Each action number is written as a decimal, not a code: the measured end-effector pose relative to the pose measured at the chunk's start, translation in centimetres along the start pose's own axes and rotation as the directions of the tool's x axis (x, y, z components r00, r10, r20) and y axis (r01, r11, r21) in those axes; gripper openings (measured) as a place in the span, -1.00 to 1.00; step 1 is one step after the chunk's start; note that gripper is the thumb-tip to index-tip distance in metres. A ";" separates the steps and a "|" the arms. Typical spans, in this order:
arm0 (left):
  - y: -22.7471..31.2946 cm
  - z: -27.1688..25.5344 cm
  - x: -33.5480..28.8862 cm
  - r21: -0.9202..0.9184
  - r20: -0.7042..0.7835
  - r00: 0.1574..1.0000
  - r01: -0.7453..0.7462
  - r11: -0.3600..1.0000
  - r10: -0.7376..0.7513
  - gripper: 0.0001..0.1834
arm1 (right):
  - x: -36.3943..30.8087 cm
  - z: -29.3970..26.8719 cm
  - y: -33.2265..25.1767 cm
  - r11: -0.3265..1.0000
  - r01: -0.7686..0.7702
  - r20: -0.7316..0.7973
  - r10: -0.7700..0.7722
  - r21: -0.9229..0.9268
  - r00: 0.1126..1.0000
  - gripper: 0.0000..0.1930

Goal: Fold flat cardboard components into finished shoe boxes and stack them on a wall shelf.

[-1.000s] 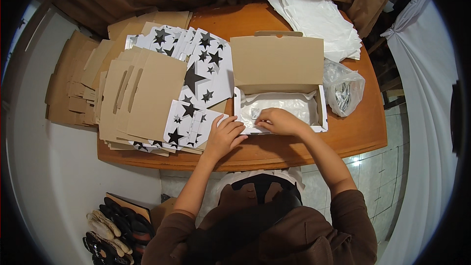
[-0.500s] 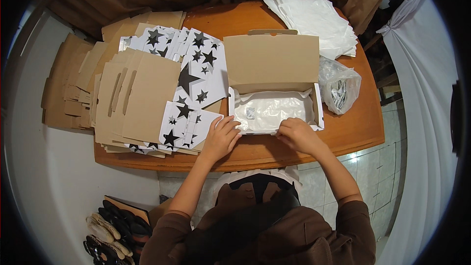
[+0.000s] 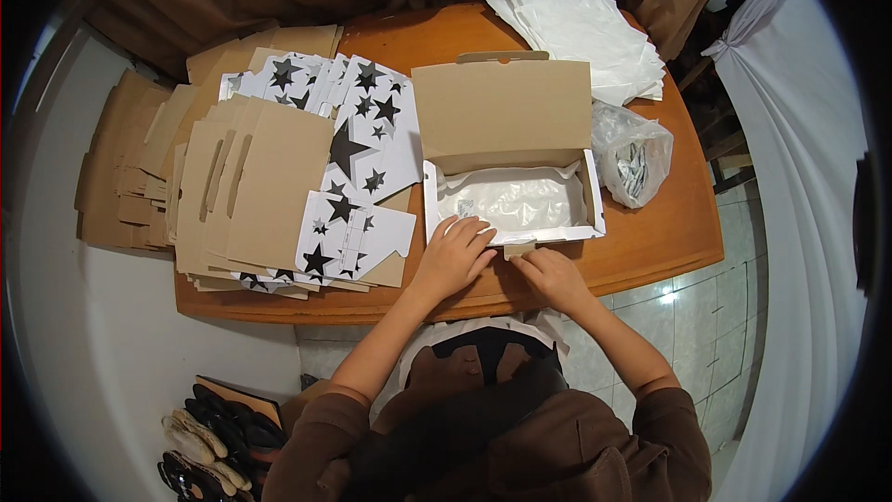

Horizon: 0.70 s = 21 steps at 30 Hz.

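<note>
In front of me stands a cardboard box (image 3: 502, 107) with its lid raised at the back, brown inside and white outside. White tissue paper (image 3: 534, 200) lines its bottom. A small silvery sachet (image 3: 465, 207) lies on the paper, near the left end. My left hand (image 3: 454, 256) rests over the box's front wall, fingers stretched out toward the inside. At the middle of that wall a small brown cardboard flap (image 3: 518, 249) sticks out. My right hand (image 3: 550, 277) has its fingertips closed on this flap; the thumb is partly hidden.
Flat cardboard boxes (image 3: 279, 181), some printed with black stars, are piled on the left of the wooden table (image 3: 650, 265). White paper sheets (image 3: 581, 33) lie stacked at the back right. A clear plastic bag (image 3: 632, 153) of silvery sachets touches the box's right side.
My left hand has moved right, from the box's front left corner onto its front wall. My right hand has shifted slightly left and nearer me, and the brown flap now shows at its fingertips.
</note>
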<state>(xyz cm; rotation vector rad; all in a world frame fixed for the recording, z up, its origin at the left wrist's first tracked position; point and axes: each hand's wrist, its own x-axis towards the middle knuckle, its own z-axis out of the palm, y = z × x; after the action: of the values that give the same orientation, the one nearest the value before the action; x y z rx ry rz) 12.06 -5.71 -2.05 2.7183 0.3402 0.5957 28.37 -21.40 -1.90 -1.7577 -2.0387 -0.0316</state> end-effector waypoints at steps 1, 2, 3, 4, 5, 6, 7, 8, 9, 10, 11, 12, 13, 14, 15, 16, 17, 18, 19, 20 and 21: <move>0.1 0.2 0.3 0.001 0.000 1.000 -0.002 1.000 0.002 -0.65 | 0.0 -0.5 0.4 0.999 0.005 -0.040 -0.004 0.043 0.999 -0.72; 0.3 0.3 0.6 -0.047 -0.001 1.000 0.015 0.999 -0.015 -0.65 | 0.1 -1.2 0.9 0.996 0.013 -0.080 -0.007 0.086 0.997 -0.73; 0.4 0.5 1.2 -0.092 -0.005 0.999 0.031 0.995 -0.031 -0.64 | 0.3 -2.0 1.8 0.996 -0.015 -0.089 0.023 0.086 0.996 -0.76; 0.6 0.6 1.7 -0.087 -0.009 1.000 0.028 0.996 -0.028 -0.64 | 0.8 -3.0 2.8 0.995 -0.045 -0.099 0.054 0.087 0.994 -0.79; 0.8 0.9 2.2 -0.100 -0.002 0.999 0.039 0.994 -0.039 -0.64 | 1.7 -4.0 3.8 0.990 -0.106 -0.103 0.116 0.095 0.988 -0.81; 1.0 1.2 2.8 -0.114 0.006 0.999 0.046 0.992 -0.046 -0.63 | 2.1 -4.5 5.0 0.990 -0.105 -0.110 0.114 0.090 0.987 -0.81; 1.0 1.6 3.2 -0.092 -0.019 0.999 0.025 0.995 -0.026 -0.58 | 2.4 -4.8 6.0 0.971 -0.180 0.024 0.179 0.155 0.984 -0.79; 1.0 1.9 3.3 -0.090 -0.022 1.000 0.020 0.996 -0.022 -0.58 | 2.7 -4.9 6.9 0.943 -0.261 0.162 0.230 0.208 0.960 -0.76; 1.0 2.1 3.5 -0.086 0.024 0.999 0.036 0.996 -0.034 -0.54 | 3.2 -4.7 7.7 0.925 -0.302 0.307 0.226 0.231 0.925 -0.69; 1.1 2.3 3.8 -0.080 0.070 0.996 0.053 0.995 -0.047 -0.50 | 3.3 -4.2 7.8 0.926 -0.302 0.303 0.227 0.228 0.926 -0.69; 1.2 2.5 3.9 -0.078 0.067 0.997 0.049 0.996 -0.044 -0.50 | 3.4 -3.5 7.6 0.858 -0.399 0.409 0.253 0.323 0.877 -0.67; 1.1 2.6 3.8 -0.059 0.082 0.996 0.039 0.997 -0.035 -0.48 | 3.8 -3.0 7.2 0.772 -0.492 0.515 0.253 0.403 0.819 -0.66; 1.1 2.6 3.7 -0.039 0.098 0.995 0.030 0.999 -0.026 -0.45 | 4.1 -2.7 6.7 0.762 -0.521 0.562 0.254 0.385 0.787 -0.66; 1.1 2.6 3.7 -0.032 0.095 0.995 0.033 0.999 -0.030 -0.45 | 4.3 -2.5 6.6 0.765 -0.514 0.560 0.247 0.388 0.791 -0.66; 1.2 2.5 3.8 -0.039 0.102 0.994 0.042 0.998 -0.038 -0.45 | 4.4 -2.5 6.6 0.727 -0.540 0.591 0.229 0.425 0.773 -0.67; 1.3 2.5 3.9 -0.046 0.108 0.993 0.052 0.998 -0.047 -0.45 | 4.4 -2.4 6.9 0.686 -0.565 0.622 0.207 0.459 0.755 -0.67; 1.4 2.5 4.0 -0.042 0.104 0.993 0.060 0.997 -0.055 -0.45 | 4.4 -2.0 7.4 0.671 -0.565 0.634 0.180 0.480 0.752 -0.68; 1.5 2.5 4.1 -0.023 0.088 0.995 0.044 0.999 -0.042 -0.44 | 4.3 -2.0 7.7 0.676 -0.558 0.638 0.167 0.481 0.752 -0.68; 1.7 2.5 4.2 -0.005 0.073 0.997 0.029 1.000 -0.029 -0.44 | 4.3 -2.0 7.9 0.670 -0.565 0.656 0.151 0.482 0.739 -0.67; 1.9 2.4 4.3 0.000 0.066 0.997 0.043 0.999 -0.043 -0.44 | 4.4 -2.1 8.1 0.664 -0.572 0.674 0.136 0.482 0.726 -0.67; 2.0 2.3 4.6 -0.016 0.079 0.996 0.046 0.999 -0.044 -0.44 | 4.9 -3.1 8.0 0.691 -0.549 0.658 0.140 0.470 0.740 -0.71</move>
<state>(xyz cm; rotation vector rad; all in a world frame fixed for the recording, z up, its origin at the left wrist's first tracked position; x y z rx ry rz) 17.43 -6.75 -1.65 2.7004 0.3732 0.4754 36.47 -16.27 0.41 -1.7634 -1.6482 1.3391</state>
